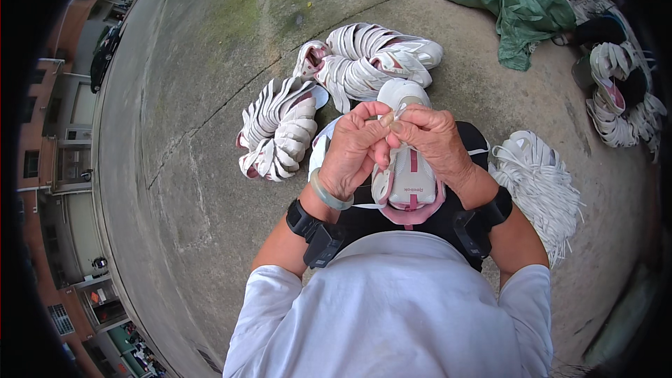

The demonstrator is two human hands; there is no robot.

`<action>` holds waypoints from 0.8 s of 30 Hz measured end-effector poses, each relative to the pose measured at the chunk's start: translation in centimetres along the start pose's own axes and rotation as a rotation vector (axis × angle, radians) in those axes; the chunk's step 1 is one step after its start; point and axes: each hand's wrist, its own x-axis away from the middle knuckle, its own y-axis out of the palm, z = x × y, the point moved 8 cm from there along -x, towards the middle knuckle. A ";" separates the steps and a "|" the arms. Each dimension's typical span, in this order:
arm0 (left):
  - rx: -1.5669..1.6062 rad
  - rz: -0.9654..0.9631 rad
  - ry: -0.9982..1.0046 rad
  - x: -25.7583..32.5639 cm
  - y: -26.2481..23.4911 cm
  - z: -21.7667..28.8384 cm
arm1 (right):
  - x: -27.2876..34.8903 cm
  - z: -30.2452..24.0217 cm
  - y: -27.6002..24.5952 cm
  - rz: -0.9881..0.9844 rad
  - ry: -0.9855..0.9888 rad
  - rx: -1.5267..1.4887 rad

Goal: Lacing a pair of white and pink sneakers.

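A white and pink shoe upper (pixel 411 182) lies across my lap, its toe pointing away from me and its padded pink collar towards me. Over its front part, my left hand (pixel 355 145) and my right hand (pixel 439 141) meet with fingertips pinched together. Between them is a white shoelace (pixel 401 108), only a short bit of which shows; the fingers cover the rest. A loose white lace end sticks out beyond my right wrist. Beside my right knee lies a thick bundle of white laces (pixel 537 192).
Nested shoe uppers form a large curved stack (pixel 371 56) ahead and a smaller stack (pixel 278 129) to the left on the concrete ground (pixel 203 189). A green sack (pixel 507 7) lies far right, near more uppers (pixel 616 115). Buildings (pixel 66 168) line the far left.
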 end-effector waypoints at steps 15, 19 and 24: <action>-0.658 -0.319 0.249 0.1 7.2 0.8 | -0.3 -10.0 -6.1 0.199 -0.112 0.026; -0.840 -0.295 0.070 1.6 5.2 -0.7 | 0.6 -12.0 -19.7 0.520 -0.296 -0.056; -1.144 -0.470 0.218 5.6 5.0 -0.6 | 7.8 -14.5 -38.3 1.118 -0.334 -0.007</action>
